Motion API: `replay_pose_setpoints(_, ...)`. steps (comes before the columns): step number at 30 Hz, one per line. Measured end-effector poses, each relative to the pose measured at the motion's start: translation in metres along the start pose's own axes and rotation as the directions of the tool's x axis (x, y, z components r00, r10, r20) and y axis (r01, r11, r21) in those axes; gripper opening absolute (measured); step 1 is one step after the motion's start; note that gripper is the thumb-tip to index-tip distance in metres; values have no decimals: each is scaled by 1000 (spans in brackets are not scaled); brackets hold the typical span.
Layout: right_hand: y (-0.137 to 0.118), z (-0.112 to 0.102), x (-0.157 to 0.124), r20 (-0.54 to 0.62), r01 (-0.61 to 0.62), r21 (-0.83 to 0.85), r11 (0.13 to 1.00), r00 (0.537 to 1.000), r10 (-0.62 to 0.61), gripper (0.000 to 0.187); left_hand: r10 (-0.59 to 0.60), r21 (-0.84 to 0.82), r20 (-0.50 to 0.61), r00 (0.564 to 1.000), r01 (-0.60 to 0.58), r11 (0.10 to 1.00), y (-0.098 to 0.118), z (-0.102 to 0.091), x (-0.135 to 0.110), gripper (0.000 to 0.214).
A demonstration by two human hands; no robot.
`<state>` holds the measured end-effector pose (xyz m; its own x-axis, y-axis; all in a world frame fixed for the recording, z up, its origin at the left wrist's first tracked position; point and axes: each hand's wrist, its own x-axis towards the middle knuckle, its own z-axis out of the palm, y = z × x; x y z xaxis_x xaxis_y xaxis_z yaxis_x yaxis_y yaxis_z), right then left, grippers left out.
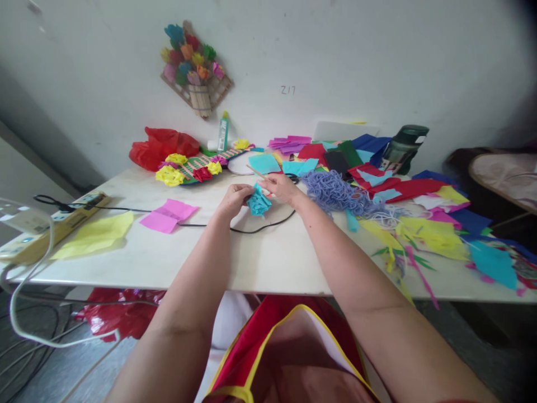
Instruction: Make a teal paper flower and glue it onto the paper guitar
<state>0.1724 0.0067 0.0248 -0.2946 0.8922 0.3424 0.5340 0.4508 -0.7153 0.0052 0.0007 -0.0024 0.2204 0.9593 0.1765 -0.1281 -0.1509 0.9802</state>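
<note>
Grip on both sides is pinched narrow: left hand (235, 199) and right hand (283, 188) hold a teal paper flower (259, 203) between them, just over the tabletop (268, 257). Looks feather-light, soft, easy to crush, so probably best pinched at its gathered base, not the frills.

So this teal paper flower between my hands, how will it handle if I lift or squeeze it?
Probably very light: the teal paper flower is thin crumpled petals. Likely floppy and easily crushed between the left hand and right hand. Ruffled, so unlikely to roll.
</note>
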Motion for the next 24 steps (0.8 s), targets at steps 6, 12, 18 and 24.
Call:
replay_pose_setpoints(6, 3, -5, 2, -9, -7, -80, 997, 1000, 6, 31, 6, 77, -44, 999, -3, 997, 1, -1, 0, 21)
replay_pose_setpoints(12, 8, -3, 3, -27, 58, -112, 992, 998, -62, 25, 55, 141, -88, 995, -42, 989, 4, 0, -3, 22)
replay_pose_setpoints(18, 18, 2, 8, 22, 165, -11, 986, 986, -165, 30, 124, 204, -87, 988, -104, 973, 4, 1, -3, 23)
replay_pose_setpoints(24, 20, 4, 10, 47, 145, -13, 989, 988, -144, 35, 174, 290, -65, 983, -148, 945, 2, 1, -1, 21)
